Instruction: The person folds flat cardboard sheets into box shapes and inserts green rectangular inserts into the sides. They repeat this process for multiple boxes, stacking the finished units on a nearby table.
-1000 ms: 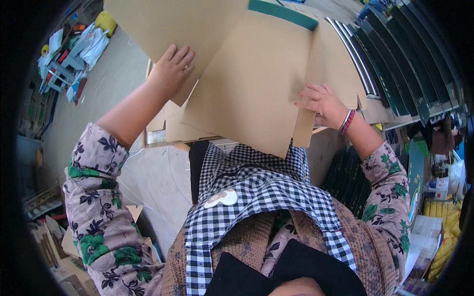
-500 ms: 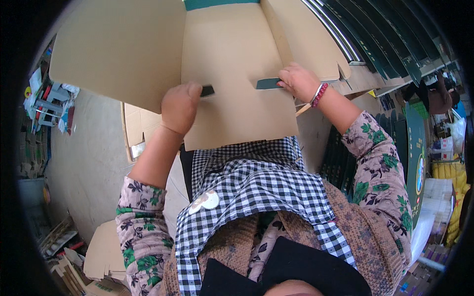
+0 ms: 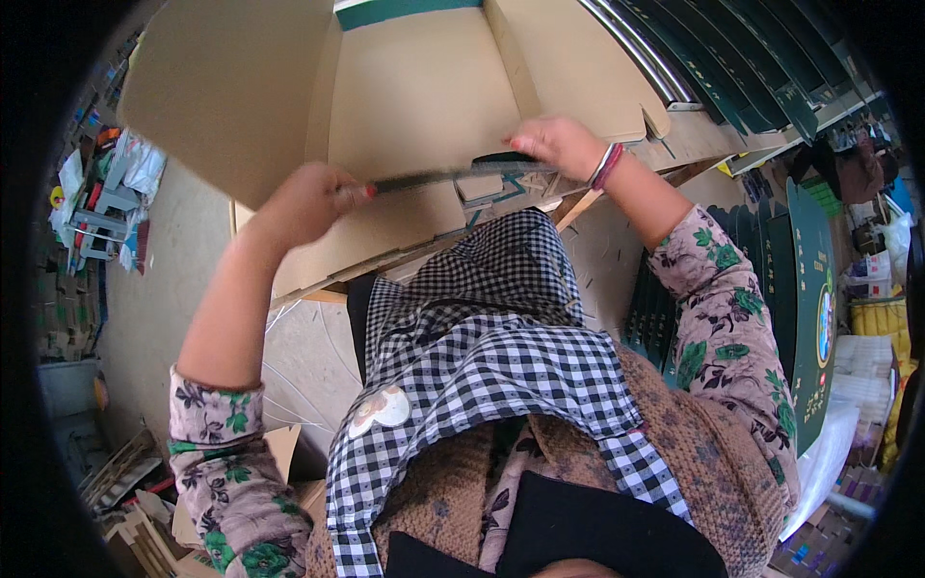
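A large cardboard box, brown inside and dark green outside, lies opened out in front of me. Its near panel now shows almost edge-on as a thin dark strip running between my hands. My left hand is closed on the left end of this panel, thumb and fingertips at its edge. On the right end, my right hand has its fingers bent around the edge beside a dark green part; some fingertips are hidden. The tall left side panel and the right side panel spread outward.
Beneath the box is a workbench edge with flat cardboard and scraps. Dark green folded boxes lean at the upper right, and more stand on the floor at right. A grey stand is at the left.
The near panel has swung up from lying flat toward me to nearly edge-on, uncovering the bench edge and scraps. My left hand has moved left; my right hand slightly up.
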Tool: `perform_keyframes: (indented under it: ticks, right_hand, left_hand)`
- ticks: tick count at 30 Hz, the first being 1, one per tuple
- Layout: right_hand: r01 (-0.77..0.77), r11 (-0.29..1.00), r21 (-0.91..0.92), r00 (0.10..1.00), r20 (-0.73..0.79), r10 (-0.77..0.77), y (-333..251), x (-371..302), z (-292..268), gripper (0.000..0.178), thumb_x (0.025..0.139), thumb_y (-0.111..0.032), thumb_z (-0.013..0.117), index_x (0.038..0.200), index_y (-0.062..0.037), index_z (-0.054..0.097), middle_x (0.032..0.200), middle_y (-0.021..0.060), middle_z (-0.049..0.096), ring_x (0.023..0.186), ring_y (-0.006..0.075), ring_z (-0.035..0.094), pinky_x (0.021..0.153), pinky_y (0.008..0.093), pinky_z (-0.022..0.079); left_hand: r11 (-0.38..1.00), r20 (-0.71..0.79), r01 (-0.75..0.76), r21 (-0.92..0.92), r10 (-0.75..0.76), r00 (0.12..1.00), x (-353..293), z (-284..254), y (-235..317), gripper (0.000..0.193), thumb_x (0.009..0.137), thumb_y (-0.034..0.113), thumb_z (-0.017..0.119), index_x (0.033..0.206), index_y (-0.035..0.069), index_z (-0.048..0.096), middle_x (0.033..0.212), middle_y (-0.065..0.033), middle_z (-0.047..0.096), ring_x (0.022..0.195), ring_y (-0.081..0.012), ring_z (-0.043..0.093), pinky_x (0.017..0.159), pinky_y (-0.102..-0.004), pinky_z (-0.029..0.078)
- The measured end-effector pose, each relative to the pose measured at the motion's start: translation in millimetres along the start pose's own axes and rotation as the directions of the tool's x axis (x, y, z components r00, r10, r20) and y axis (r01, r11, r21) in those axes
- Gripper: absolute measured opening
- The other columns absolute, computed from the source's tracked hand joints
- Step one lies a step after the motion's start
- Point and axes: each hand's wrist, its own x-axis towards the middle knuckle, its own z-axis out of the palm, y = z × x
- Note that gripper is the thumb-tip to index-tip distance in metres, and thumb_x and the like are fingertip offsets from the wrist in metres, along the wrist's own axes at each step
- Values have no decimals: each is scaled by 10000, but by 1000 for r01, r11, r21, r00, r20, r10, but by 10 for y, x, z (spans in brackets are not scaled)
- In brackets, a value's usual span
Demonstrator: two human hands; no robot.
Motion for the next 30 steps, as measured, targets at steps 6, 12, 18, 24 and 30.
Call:
perform_keyframes:
  ticks: [6, 12, 18, 24, 30]
  right_hand:
    - [-271, 834, 481, 944, -39, 329, -180, 60, 34, 505, 905, -430, 583, 1192, -15, 584, 977, 141, 686, 921, 194, 641, 835, 326, 491]
    - [-512, 851, -119, 734, -575, 361, -382, 186, 310, 522, 817, -332, 673, 1266, -109, 529, 1002, 196, 647, 938, 355, 617, 814, 435, 490]
    - [-15, 878, -478, 993, -113, -45, -696, 54, 293, 337, 776, -276, 700, 1080, -148, 631, 1084, 100, 613, 1031, 297, 576, 855, 411, 462]
    - [107, 945, -310, 922, 387, 23, -431, 302, 355, 156, 667, -108, 710, 799, -61, 641, 741, 180, 643, 752, 376, 628, 677, 462, 501]
    - [12, 934, -356, 895, 421, 149, -1009, 275, 561, 178, 689, -139, 662, 812, -11, 680, 778, 231, 645, 780, 391, 638, 705, 462, 513]
  left_hand:
    - [995, -82, 41, -93, -49, 995, 366, -141, -44, 422, 914, 381, 603, 938, -35, 670, 717, -148, 626, 647, -237, 578, 662, -379, 487]
    - [841, -593, -52, 538, 421, 687, 378, 215, 169, 466, 762, 247, 743, 1140, 3, 621, 1087, -208, 611, 1036, -325, 567, 893, -388, 447]
    - [926, -382, -106, 362, 251, 889, 76, 612, -14, 327, 747, 196, 718, 1034, 53, 654, 1052, -159, 619, 1000, -350, 575, 835, -435, 468]
    - [962, 103, -38, 269, 11, 995, 298, 452, -222, 189, 742, 134, 707, 904, 42, 671, 868, -190, 654, 841, -385, 617, 710, -442, 494]
    - [935, 226, -170, 311, 100, 969, 231, 295, -464, 261, 706, 119, 748, 942, 39, 668, 910, -188, 659, 833, -382, 623, 708, -429, 497]
